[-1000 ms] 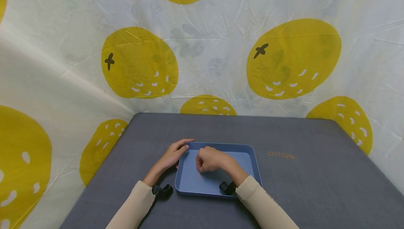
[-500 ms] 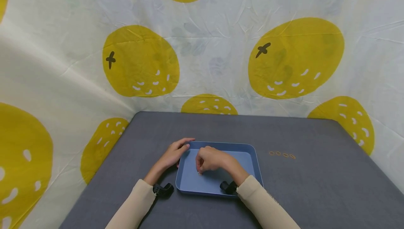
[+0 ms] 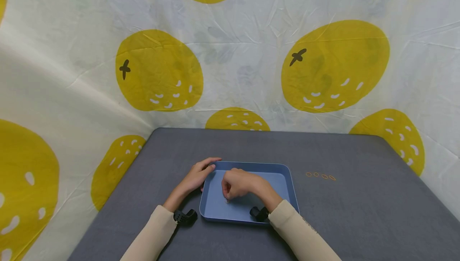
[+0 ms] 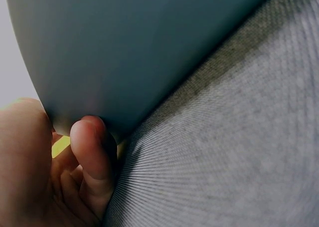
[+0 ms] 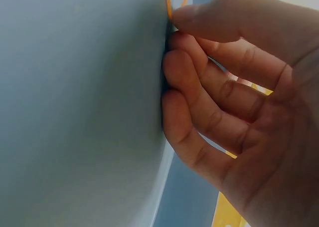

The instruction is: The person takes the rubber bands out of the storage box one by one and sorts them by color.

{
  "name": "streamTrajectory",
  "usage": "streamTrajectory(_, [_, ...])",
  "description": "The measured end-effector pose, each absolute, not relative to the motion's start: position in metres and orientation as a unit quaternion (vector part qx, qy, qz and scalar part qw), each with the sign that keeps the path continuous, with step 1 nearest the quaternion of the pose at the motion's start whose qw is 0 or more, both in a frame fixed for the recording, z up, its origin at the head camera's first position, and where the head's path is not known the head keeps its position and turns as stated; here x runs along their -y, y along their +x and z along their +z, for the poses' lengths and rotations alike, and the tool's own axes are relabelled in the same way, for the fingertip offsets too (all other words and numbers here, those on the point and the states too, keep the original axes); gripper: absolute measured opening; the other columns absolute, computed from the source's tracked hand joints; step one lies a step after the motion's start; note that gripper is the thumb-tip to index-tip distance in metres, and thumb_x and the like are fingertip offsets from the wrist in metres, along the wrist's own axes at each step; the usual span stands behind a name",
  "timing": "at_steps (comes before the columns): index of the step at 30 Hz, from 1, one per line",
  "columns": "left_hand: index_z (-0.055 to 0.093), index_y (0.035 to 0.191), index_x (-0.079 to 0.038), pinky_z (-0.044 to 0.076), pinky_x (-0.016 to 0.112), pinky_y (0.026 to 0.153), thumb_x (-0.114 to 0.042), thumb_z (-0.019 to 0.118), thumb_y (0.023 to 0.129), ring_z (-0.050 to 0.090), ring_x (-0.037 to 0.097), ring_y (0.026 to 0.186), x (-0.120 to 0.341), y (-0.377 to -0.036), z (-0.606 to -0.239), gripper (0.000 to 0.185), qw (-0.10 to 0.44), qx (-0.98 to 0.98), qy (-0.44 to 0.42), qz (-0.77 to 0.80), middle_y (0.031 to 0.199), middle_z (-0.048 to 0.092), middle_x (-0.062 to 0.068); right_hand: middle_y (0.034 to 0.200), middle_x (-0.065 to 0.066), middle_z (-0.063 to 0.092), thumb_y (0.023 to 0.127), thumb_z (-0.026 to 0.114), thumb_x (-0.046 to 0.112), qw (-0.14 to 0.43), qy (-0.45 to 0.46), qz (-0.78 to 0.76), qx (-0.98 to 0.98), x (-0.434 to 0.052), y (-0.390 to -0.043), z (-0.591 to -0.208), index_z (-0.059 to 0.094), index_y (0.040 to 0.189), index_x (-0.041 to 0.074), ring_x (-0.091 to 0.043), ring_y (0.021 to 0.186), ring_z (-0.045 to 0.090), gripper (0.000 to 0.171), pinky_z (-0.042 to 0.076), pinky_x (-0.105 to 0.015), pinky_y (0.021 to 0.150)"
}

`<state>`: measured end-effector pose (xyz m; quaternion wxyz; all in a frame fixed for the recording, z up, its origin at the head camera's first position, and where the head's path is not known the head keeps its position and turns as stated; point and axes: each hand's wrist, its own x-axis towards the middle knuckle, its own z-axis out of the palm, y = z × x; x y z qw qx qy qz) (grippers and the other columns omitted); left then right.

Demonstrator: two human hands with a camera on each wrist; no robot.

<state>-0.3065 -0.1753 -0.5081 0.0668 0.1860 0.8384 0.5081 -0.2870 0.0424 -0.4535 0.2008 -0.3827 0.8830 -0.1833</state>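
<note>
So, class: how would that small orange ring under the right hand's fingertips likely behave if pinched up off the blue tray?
The ring looks thin as wire, so probably very light and bendy. Lying flat on the smooth tray, it may slide rather than lift.

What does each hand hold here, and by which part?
The left hand holds the blue tray at its far left corner. The right hand has its fingers on the tray floor by a small orange ring; whether they pinch it cannot be told.
</note>
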Motion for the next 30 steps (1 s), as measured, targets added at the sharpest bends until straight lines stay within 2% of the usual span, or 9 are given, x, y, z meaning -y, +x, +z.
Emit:
streamTrajectory(3, [0.057,0.148,-0.030,0.048,0.036,0.042,-0.034,0.048,0.111,0.044,0.015,0.038,0.1801,-0.3154,-0.5219,0.038,0.070,-0.845,0.179,0.499,0.064,0.050,0.004,0.066,0.011,0.060,0.090,0.077,0.011,0.197,-0.384,-0.188,-0.882,-0.0421,-0.2870,-0.4532,0.071,0.071,0.021,-0.005,0.055,0.050,0.023,0.042,-0.019,0.053])
streamTrajectory(6, [0.057,0.147,-0.034,0.049,0.036,0.044,-0.037,0.047,0.111,0.045,0.016,0.039,0.1809,-0.3154,-0.5217,0.037,0.072,-0.848,0.178,0.494,0.071,0.055,0.007,0.065,0.011,0.060,0.089,0.076,0.009,0.188,-0.388,-0.199,-0.880,-0.0425,-0.2875,-0.4524,0.072,0.072,0.020,-0.005,0.054,0.050,0.022,0.042,-0.019,0.052])
streamTrajectory(9, [0.058,0.146,-0.034,0.049,0.036,0.046,-0.036,0.047,0.111,0.046,0.016,0.040,0.1804,-0.3150,-0.5209,0.037,0.070,-0.848,0.180,0.493,0.076,0.058,0.009,0.065,0.011,0.061,0.089,0.077,0.008,0.181,-0.390,-0.207,-0.879,-0.0433,-0.2881,-0.4516,0.071,0.072,0.020,-0.004,0.055,0.051,0.021,0.042,-0.019,0.053])
streamTrajectory(15, [0.058,0.146,-0.034,0.049,0.036,0.044,-0.034,0.047,0.111,0.045,0.015,0.039,0.1787,-0.3145,-0.5201,0.036,0.068,-0.849,0.180,0.493,0.074,0.058,0.011,0.066,0.011,0.062,0.088,0.078,0.008,0.180,-0.390,-0.210,-0.878,-0.0441,-0.2890,-0.4513,0.071,0.072,0.020,-0.003,0.058,0.052,0.021,0.043,-0.019,0.055])
streamTrajectory(18, [0.058,0.145,-0.036,0.050,0.037,0.043,-0.034,0.048,0.111,0.046,0.014,0.038,0.1779,-0.3141,-0.5199,0.036,0.067,-0.848,0.178,0.495,0.083,0.064,0.010,0.068,0.011,0.064,0.088,0.078,0.007,0.182,-0.390,-0.211,-0.878,-0.0446,-0.2893,-0.4515,0.073,0.073,0.020,-0.003,0.060,0.053,0.020,0.045,-0.020,0.057])
streamTrajectory(22, [0.058,0.145,-0.037,0.050,0.038,0.042,-0.033,0.048,0.111,0.047,0.016,0.038,0.1774,-0.3139,-0.5199,0.035,0.068,-0.846,0.175,0.499,0.086,0.066,0.012,0.072,0.010,0.067,0.088,0.077,0.005,0.184,-0.391,-0.215,-0.876,-0.0452,-0.2898,-0.4512,0.075,0.077,0.019,-0.003,0.063,0.056,0.018,0.047,-0.020,0.060])
streamTrajectory(30, [0.056,0.150,-0.028,0.049,0.037,0.042,-0.035,0.046,0.112,0.046,0.016,0.038,0.1773,-0.3144,-0.5202,0.040,0.080,-0.843,0.176,0.501,0.065,0.053,0.005,0.076,0.009,0.071,0.090,0.076,0.005,0.182,-0.390,-0.217,-0.876,-0.0468,-0.2901,-0.4503,0.078,0.081,0.016,-0.003,0.068,0.060,0.014,0.051,-0.022,0.064])
